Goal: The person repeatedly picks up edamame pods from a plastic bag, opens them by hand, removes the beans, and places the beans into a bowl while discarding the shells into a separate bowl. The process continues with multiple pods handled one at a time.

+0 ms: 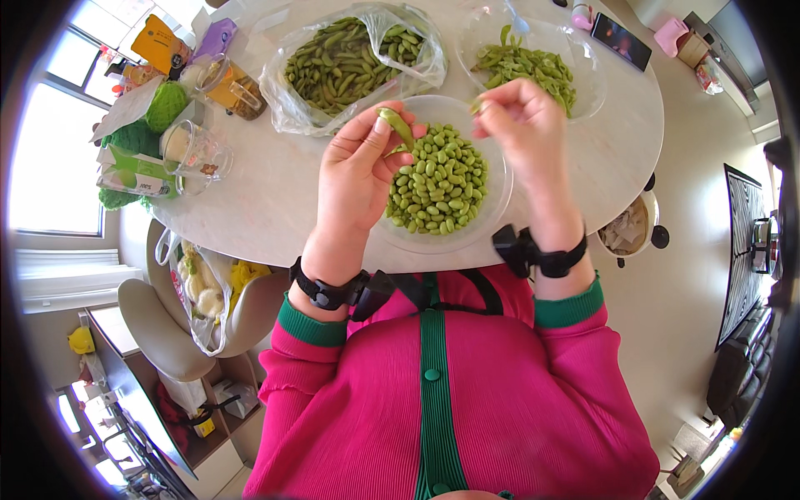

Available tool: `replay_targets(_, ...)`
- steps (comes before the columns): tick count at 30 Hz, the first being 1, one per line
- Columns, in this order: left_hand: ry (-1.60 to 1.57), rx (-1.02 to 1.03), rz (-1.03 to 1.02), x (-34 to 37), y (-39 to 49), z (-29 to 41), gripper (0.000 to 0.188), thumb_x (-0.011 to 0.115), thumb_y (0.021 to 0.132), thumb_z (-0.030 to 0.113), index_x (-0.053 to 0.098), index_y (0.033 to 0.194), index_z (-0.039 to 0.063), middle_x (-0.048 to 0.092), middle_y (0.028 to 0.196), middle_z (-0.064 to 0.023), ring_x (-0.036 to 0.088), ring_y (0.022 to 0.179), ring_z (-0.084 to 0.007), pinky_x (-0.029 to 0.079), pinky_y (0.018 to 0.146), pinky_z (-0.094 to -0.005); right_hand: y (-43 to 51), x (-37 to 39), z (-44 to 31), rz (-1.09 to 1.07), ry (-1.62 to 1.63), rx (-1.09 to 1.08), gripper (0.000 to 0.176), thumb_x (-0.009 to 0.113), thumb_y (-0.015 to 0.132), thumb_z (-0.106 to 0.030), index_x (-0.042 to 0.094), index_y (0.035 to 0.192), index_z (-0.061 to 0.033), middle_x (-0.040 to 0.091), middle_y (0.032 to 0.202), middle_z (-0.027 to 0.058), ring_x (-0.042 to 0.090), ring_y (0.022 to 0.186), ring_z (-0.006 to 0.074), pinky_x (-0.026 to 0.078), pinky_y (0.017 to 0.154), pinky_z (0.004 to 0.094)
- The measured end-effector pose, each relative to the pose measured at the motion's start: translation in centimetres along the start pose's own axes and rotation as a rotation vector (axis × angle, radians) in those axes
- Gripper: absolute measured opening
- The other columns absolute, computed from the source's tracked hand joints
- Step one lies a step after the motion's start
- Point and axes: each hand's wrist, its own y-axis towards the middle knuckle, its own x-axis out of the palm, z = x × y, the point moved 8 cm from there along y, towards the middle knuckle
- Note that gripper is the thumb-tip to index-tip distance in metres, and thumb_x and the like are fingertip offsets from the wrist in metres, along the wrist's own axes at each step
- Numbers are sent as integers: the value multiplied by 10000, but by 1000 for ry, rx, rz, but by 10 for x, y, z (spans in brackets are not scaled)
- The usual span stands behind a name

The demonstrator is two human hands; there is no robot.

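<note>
My left hand (362, 156) pinches a green edamame pod (395, 125) between thumb and fingers, over the left edge of a clear plastic bowl (504, 194). Shelled green soybeans (437, 187) are heaped in that bowl. Slightly blurred, my right hand (525, 128) is above the bowl's right rim, with a small green piece (477, 106) between thumb and forefinger; whether it is pod or bean is unclear. Behind the left hand lies an open clear plastic bag (275, 94) full of whole pods (344, 62). A second clear bowl (594, 94) beyond my right hand holds opened pods (537, 72).
On the table's left are a lidded pitcher (231, 87) of amber liquid, a clear cup (197, 150), green yarn (167, 106) and packets. A phone (620, 42) lies at far right. Below the table edge are a chair (165, 322) with a bag and a waste bin (650, 215).
</note>
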Motion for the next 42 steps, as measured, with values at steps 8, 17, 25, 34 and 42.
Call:
replay_targets(8, 156, 2, -3, 1, 0, 1, 268, 499, 1037, 98, 577, 1274, 0, 682, 1096, -113, 671, 958, -182, 515, 705, -246, 30, -69, -19, 279, -1206, -153, 70, 663, 837, -70, 707, 891, -64, 717, 860, 124, 688, 757, 316, 546, 669, 402)
replay_targets(17, 345, 45, -35, 7, 1, 1, 160, 509, 1024, 64, 538, 1174, 15, 700, 1021, -115, 670, 913, -167, 505, 693, -240, -2, 12, -40, -170, -487, -341, 150, 710, 909, -135, 731, 1045, -76, 700, 910, 3, 636, 793, 92, 502, 690, 241)
replay_targets(25, 509, 195, -28, 21, -6, 3, 264, 663, 909, -22, 530, 1138, -11, 672, 943, -60, 642, 870, -117, 512, 713, -243, -11, 46, -26, -199, -246, -165, 128, 778, 831, -108, 717, 877, -5, 631, 790, 54, 571, 638, 124, 464, 574, 281)
replay_targets(34, 642, 208, 71, 16, -8, 3, 348, 767, 811, -39, 560, 1090, -12, 719, 903, -85, 660, 840, -108, 522, 733, -241, -17, 50, -18, -162, -235, -165, 129, 723, 873, -95, 694, 869, 31, 630, 810, 82, 585, 646, 160, 455, 567, 292)
replay_targets(42, 666, 206, 43, 18, -9, 3, 315, 717, 854, -55, 543, 1113, -13, 730, 940, -108, 658, 834, -101, 530, 749, -246, -18, 49, -2, -220, -262, -62, 114, 620, 971, -95, 633, 928, 10, 607, 818, -10, 531, 725, 57, 437, 656, 216)
